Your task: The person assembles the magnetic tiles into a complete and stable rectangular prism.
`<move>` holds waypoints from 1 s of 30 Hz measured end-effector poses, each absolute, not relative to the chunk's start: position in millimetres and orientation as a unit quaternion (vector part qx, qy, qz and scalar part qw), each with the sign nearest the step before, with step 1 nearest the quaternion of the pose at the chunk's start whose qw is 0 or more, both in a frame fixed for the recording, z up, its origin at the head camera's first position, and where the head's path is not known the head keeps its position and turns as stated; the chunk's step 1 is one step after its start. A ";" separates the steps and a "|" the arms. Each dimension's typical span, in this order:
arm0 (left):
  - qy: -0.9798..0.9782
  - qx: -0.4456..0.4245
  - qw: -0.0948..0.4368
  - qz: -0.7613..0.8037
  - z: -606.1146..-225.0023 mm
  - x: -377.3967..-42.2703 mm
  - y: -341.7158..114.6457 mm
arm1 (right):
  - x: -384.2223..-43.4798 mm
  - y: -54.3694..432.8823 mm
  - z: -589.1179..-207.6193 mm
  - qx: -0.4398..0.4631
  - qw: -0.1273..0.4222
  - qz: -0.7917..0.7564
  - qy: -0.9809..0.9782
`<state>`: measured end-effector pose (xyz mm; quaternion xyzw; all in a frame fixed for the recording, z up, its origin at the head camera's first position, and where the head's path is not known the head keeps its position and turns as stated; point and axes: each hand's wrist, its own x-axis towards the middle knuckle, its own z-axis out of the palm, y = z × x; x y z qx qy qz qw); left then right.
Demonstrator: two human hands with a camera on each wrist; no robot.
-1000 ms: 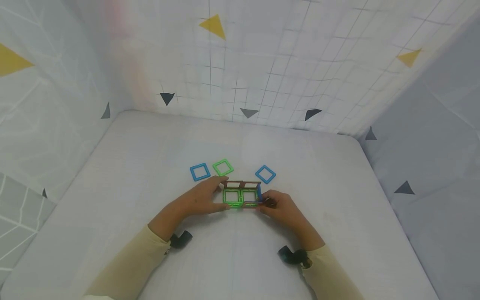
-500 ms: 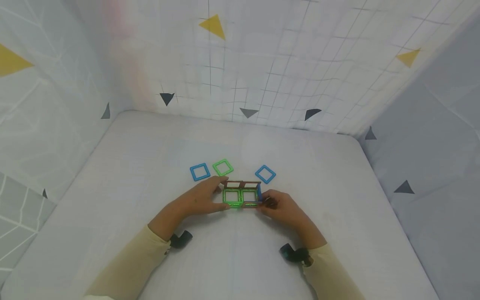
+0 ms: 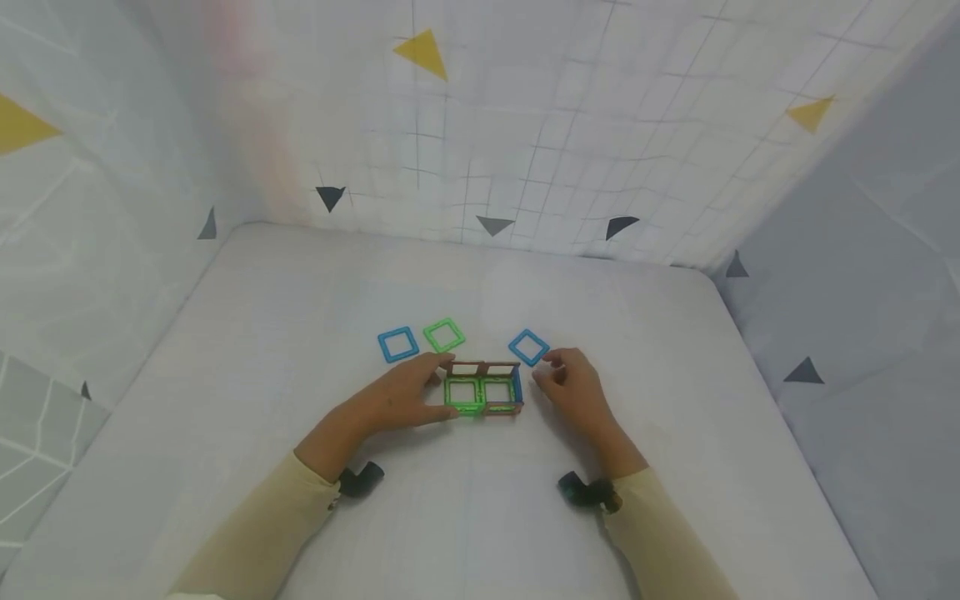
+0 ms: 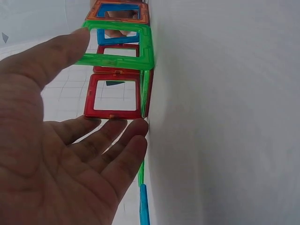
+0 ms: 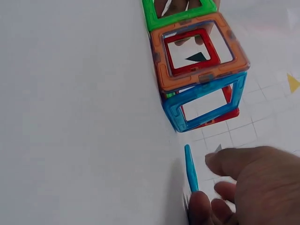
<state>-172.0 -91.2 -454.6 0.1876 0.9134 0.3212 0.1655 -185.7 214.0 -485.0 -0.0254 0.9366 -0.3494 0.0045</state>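
Note:
A box-like structure of square magnetic tiles stands on the table, with green tiles as its floor. Two red tiles form its back wall, a green tile and an orange tile its front, and a blue tile its right end. My left hand holds the structure's left end, thumb on the green front tile and fingertips at the red back tile. My right hand is apart from the structure, fingers loosely bent, fingertips right at a loose blue tile lying flat.
Behind my left hand lie another loose blue tile and a loose green tile. The white table is bordered by light walls at the back and sides. Dark wrist devices sit at both wrists.
My right hand has let go of the structure's blue end and moved up and right to the loose blue tile. My left hand stays in place on the structure.

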 end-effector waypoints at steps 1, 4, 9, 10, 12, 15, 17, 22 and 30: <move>0.913 0.188 0.165 0.321 -454.8 -172.4 -91.4 | -189.6 213.3 -486.5 -0.017 -0.008 -0.343 0.939; 0.912 0.191 0.164 0.324 -455.3 -172.8 -91.6 | -200.3 211.1 -489.7 0.004 -0.024 -0.335 0.942; 0.912 0.187 0.165 0.325 -455.7 -172.5 -91.1 | -212.1 206.8 -489.8 0.029 -0.014 -0.322 0.946; 0.912 0.186 0.165 0.325 -455.7 -172.6 -91.0 | -214.2 206.3 -489.5 0.033 -0.009 -0.318 0.947; 0.912 0.185 0.165 0.326 -455.5 -172.7 -90.8 | -217.9 205.6 -489.0 0.038 0.000 -0.306 0.951; 0.912 0.183 0.164 0.327 -456.0 -171.8 -91.1 | -221.4 204.3 -488.0 0.041 0.016 -0.290 0.956; 0.912 0.183 0.164 0.328 -456.0 -171.9 -90.9 | -223.0 203.7 -486.9 0.047 0.027 -0.289 0.956; 0.912 0.182 0.167 0.327 -455.6 -171.7 -90.9 | -222.8 203.0 -485.4 0.058 0.033 -0.319 0.946; 0.912 0.183 0.168 0.327 -454.4 -172.1 -91.4 | -220.8 208.9 -494.0 0.043 -0.008 -0.405 0.913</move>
